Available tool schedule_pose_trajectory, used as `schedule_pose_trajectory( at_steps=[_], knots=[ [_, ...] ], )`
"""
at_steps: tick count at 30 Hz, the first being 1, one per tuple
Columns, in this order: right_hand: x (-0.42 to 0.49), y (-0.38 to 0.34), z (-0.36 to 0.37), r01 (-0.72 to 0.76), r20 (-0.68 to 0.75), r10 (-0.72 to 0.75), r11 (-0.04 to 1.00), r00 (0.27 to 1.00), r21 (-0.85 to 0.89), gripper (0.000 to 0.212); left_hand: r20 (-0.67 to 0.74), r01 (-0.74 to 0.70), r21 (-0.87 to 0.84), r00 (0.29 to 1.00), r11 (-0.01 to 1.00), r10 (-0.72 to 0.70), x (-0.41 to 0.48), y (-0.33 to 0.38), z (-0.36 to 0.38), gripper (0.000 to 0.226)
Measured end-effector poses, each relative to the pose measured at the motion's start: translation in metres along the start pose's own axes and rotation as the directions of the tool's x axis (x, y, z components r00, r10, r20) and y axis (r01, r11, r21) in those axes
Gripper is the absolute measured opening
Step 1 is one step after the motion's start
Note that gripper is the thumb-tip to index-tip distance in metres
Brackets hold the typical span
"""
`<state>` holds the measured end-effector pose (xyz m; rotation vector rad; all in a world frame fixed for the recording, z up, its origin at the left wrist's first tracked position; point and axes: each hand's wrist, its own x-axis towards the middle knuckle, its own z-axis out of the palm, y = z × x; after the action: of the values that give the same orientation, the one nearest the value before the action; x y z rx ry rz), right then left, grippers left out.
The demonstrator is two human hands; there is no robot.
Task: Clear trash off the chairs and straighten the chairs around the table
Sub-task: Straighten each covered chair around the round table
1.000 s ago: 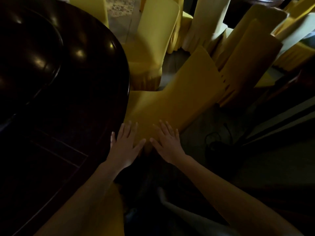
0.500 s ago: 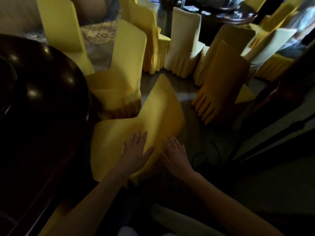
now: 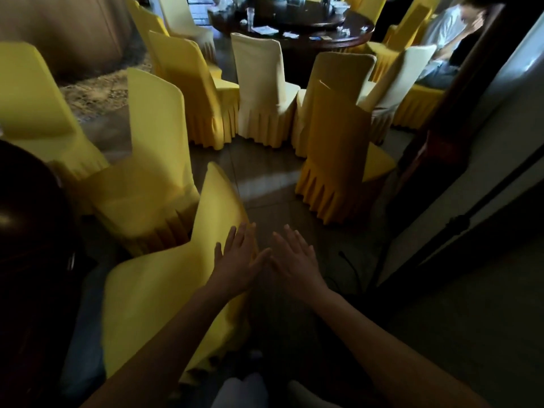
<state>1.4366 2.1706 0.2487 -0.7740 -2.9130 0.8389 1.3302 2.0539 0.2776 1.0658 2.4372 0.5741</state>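
My left hand [image 3: 238,263] lies flat and open on the nearest chair [image 3: 164,290], right hand [image 3: 294,260] open beside it, other chairs [image 3: 332,148] crowding ahead.

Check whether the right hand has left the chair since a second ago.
Yes. The right hand has slid off the chair toward the floor side, away from the table; the left hand remains over it.
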Motion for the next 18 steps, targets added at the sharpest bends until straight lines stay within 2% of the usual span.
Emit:
schedule_pose_trajectory(
  at_steps=[9,14,18],
  knots=[
    [0.083,0.037,-0.037,-0.035,0.066,0.038,0.998,0.997,-0.053,0.062,-0.008,-0.050,-0.027,0.999,0.998,0.050,0.102,0.025,0.000,0.069],
    [0.144,0.057,-0.059,0.047,0.161,-0.022,0.987,0.987,-0.152,0.067,-0.078,0.012,-0.054,0.997,0.998,-0.016,0.161,0.024,-0.013,0.070],
    [0.194,0.054,-0.064,0.117,0.157,-0.092,0.981,0.983,-0.155,0.064,-0.127,0.066,-0.082,0.989,0.994,-0.076,0.196,0.007,-0.027,0.071]
  ],
)
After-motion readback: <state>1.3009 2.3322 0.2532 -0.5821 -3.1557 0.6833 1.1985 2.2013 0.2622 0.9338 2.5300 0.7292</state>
